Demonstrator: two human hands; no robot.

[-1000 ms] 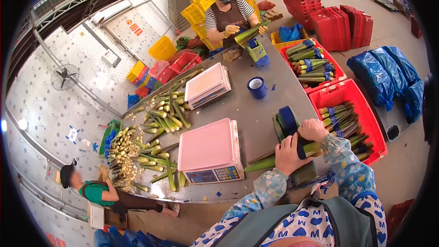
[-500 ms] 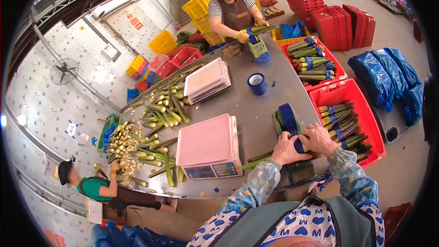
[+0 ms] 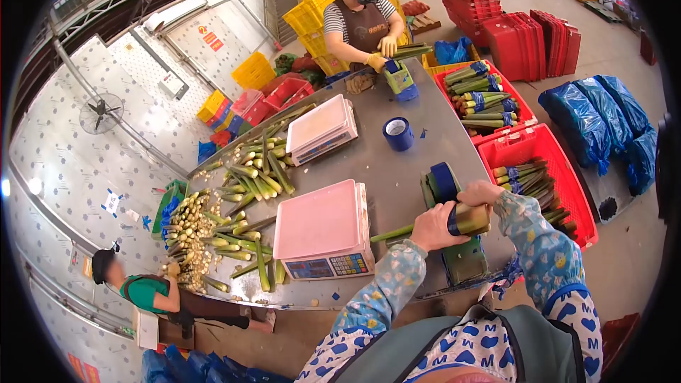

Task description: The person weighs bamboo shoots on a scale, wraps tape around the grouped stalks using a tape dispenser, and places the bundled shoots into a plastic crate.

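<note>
A bundle of thick green stalks [image 3: 471, 220], with a blue tape band [image 3: 452, 220] round it, lies across my front over the tape dispenser [image 3: 464, 261]. My left hand [image 3: 434, 228] is wrapped round the bundle left of the band. My right hand [image 3: 479, 193] is closed, its curled fingers at the bundle's upper side near the band; what they pinch is hidden. Just beyond is the dispenser's blue tape roll [image 3: 444, 181]. A long stalk [image 3: 392, 234] sticks out left of my left hand.
Left of my hands stands a pink-topped scale [image 3: 316, 221]; another scale [image 3: 323, 128] is farther back. Loose stalks [image 3: 248, 177] cover the table's left. Red crates [image 3: 585, 191] of taped bundles stand at right. One co-worker [image 3: 365, 25] tapes stalks opposite; another [image 3: 152, 291] is at left.
My right hand has moved up and slightly left, over the bundle's upper side. The bundle's taped end now shows to the right of my left hand, which has shifted slightly left.
</note>
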